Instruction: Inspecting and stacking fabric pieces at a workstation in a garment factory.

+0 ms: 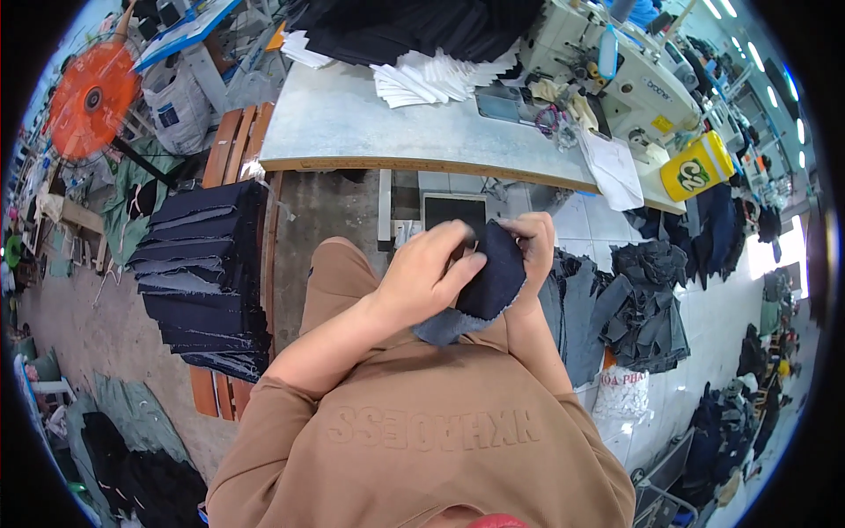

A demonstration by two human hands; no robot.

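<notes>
Head view: holds dark denim piece [495, 280] just ahead of brown top [422, 471], short of white-topped table [352, 132]. Pinches upper right edge between thumb and fingers of right hand [532, 260]. Curls left hand [427, 271] at left side, thumb against cloth; cannot tell firm pinch from light touch there, fingertips partly hidden. Shows paler blue-grey face along lower fold, fuzzy at rim. Likely handles light, soft with some body; probably neither slippery nor fragile, but prone to fray. Best to grasp by opposite edges, thumb over fingers. Sits right of stacked denim panels [198, 264] on slatted wooden bench [211, 394].
</notes>
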